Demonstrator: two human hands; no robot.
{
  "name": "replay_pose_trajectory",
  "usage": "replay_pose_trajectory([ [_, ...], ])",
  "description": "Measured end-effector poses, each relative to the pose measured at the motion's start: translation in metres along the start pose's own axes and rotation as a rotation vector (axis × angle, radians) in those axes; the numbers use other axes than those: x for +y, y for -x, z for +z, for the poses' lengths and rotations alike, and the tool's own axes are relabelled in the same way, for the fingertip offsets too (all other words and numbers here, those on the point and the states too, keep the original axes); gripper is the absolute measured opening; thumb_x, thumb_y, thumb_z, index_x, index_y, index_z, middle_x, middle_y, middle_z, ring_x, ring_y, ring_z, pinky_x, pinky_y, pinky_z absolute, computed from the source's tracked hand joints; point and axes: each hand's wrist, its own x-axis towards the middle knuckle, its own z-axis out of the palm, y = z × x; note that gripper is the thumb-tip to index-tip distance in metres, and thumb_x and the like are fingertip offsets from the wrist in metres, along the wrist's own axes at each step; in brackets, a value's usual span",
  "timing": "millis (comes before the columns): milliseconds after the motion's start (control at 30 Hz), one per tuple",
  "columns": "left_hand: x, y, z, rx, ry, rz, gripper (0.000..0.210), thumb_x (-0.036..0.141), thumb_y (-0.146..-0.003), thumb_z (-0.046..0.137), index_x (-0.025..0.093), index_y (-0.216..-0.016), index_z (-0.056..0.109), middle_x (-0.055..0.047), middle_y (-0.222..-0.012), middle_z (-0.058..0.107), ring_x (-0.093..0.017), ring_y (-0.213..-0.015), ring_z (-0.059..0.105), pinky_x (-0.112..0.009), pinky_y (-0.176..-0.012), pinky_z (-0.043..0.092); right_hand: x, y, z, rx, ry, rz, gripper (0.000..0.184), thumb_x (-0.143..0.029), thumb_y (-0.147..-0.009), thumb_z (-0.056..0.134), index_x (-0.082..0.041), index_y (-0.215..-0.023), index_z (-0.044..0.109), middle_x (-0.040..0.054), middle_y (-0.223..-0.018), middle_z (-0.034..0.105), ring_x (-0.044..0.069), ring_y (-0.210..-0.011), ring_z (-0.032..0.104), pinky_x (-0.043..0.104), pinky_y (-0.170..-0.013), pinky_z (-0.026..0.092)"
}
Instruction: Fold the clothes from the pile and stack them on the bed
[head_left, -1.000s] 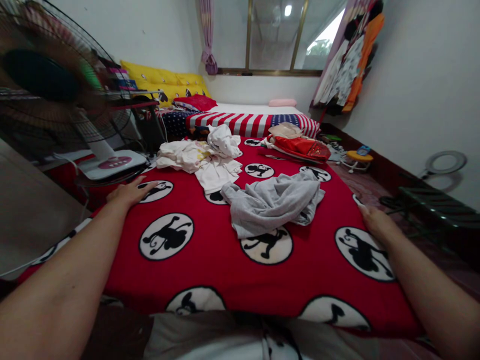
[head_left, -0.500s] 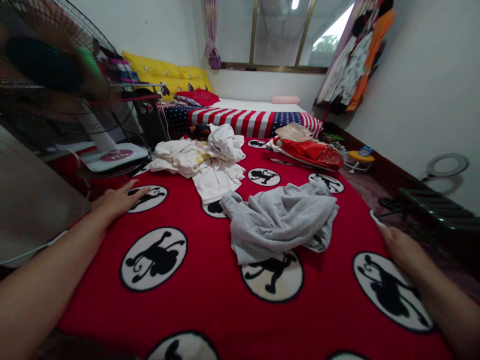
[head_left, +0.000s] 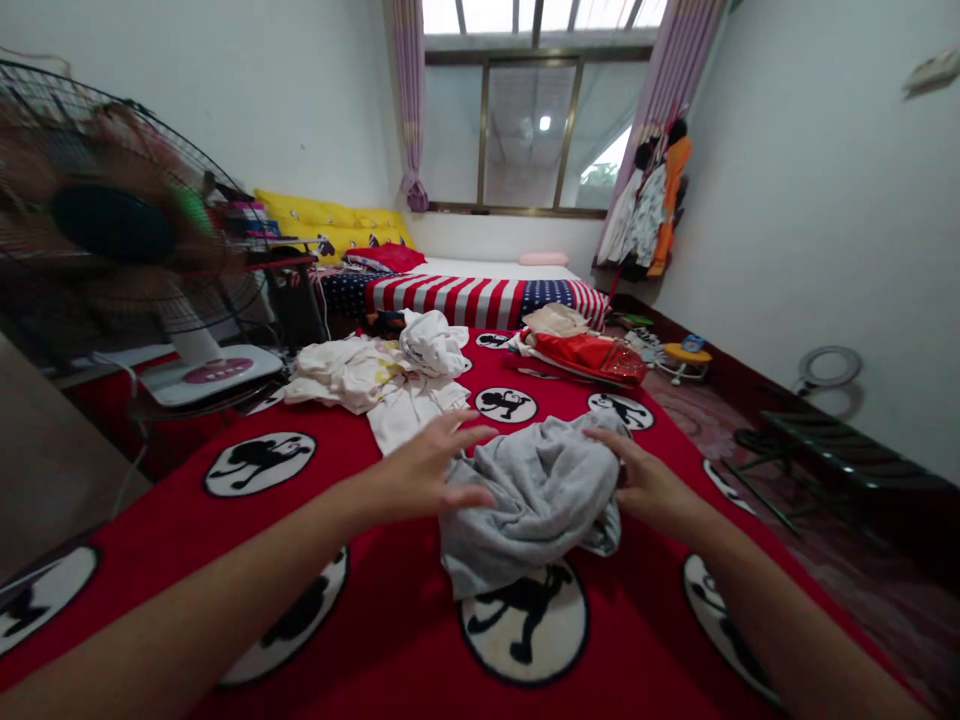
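A crumpled grey garment (head_left: 536, 495) lies in a loose heap on the red blanket (head_left: 390, 620), which is printed with black monkey figures in white ovals. At the heap's left edge is my left hand (head_left: 424, 470), its thumb and fingers spread apart. My right hand (head_left: 652, 485) is at the right edge, fingers stretched over the cloth and apart from the thumb; part of its fingertips is hidden against the fabric. Neither hand has visibly closed on the garment. Beyond the left hand lies a pile of white clothes (head_left: 352, 370).
A running fan (head_left: 112, 225) stands at the left. Red clothing (head_left: 600, 355) with a beige piece on it lies at the blanket's far right. Behind is a bed with a striped cover (head_left: 465, 295). A dark green folding bench (head_left: 855, 460) stands to the right.
Both hands have moved inward from the blanket's left and right edges to the sides of the grey garment. The view has tilted upward, showing more of the window.
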Motion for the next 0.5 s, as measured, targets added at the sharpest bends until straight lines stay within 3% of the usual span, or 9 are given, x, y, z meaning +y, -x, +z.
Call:
replay_pose_trajectory([
  [67,0.043,-0.006,0.026,-0.05,0.023,0.184,0.086,0.063,-0.064,0.073,0.025,-0.138,0.049,-0.014,-0.147,0.041,-0.035,-0.132,0.04,-0.047,-0.108,0.033,-0.005,0.006,0.013,-0.051,-0.019,-0.08,0.058,-0.009,-0.056,0.059,-0.021,-0.112,0.066,0.0081,-0.114,0.068,0.028,-0.108,0.062,0.042,-0.098,0.046],
  [133,0.065,-0.009,0.046,-0.077,0.038,0.24,0.058,0.05,-0.07,0.072,0.022,-0.12,0.063,-0.013,-0.124,0.061,-0.033,-0.116,0.053,-0.048,-0.103,0.037,-0.001,0.012,0.019,-0.03,-0.027,-0.062,0.057,-0.01,-0.062,0.057,-0.019,-0.119,0.061,0.0107,-0.123,0.062,0.027,-0.117,0.058,0.042,-0.102,0.043],
  [200,0.063,-0.014,0.054,-0.065,0.159,0.166,0.025,0.035,-0.078,0.063,0.019,-0.096,0.07,-0.008,-0.096,0.07,-0.026,-0.096,0.062,-0.041,-0.092,0.043,0.007,0.018,0.018,0.056,-0.084,0.013,0.052,-0.018,-0.072,0.059,-0.019,-0.123,0.055,0.0121,-0.128,0.059,0.025,-0.108,0.063,0.039,-0.093,0.049],
  [300,0.026,-0.025,0.043,0.137,0.611,-0.147,0.026,0.035,-0.081,0.053,0.016,-0.089,0.069,-0.005,-0.082,0.07,-0.021,-0.079,0.063,-0.03,-0.072,0.048,0.013,0.021,0.012,0.126,-0.199,0.124,0.044,-0.034,-0.081,0.06,-0.02,-0.122,0.051,0.0114,-0.114,0.064,0.019,-0.079,0.067,0.033,-0.071,0.054],
  [367,-0.016,-0.03,0.03,0.448,0.862,-0.381,0.036,0.043,-0.08,0.052,0.014,-0.098,0.066,-0.004,-0.082,0.069,-0.02,-0.074,0.063,-0.028,-0.064,0.048,0.011,0.021,0.009,0.147,-0.214,0.133,0.04,-0.042,-0.084,0.059,-0.02,-0.117,0.053,0.0078,-0.097,0.067,0.017,-0.066,0.064,0.03,-0.061,0.052],
  [433,-0.061,-0.029,0.019,0.746,0.844,-0.536,0.038,0.043,-0.076,0.056,0.014,-0.101,0.062,-0.006,-0.089,0.068,-0.02,-0.078,0.063,-0.028,-0.066,0.05,0.006,0.021,0.01,0.119,-0.158,0.064,0.037,-0.044,-0.086,0.058,-0.021,-0.114,0.056,0.0059,-0.092,0.067,0.014,-0.061,0.059,0.027,-0.056,0.049],
  [500,-0.1,-0.022,0.013,0.915,0.706,-0.66,0.042,0.034,-0.07,0.064,0.016,-0.107,0.058,-0.009,-0.1,0.067,-0.021,-0.087,0.065,-0.031,-0.074,0.053,-0.001,0.023,0.015,0.033,-0.067,-0.023,0.039,-0.044,-0.085,0.06,-0.022,-0.118,0.055,0.0059,-0.099,0.066,0.012,-0.057,0.054,0.026,-0.054,0.046],
])
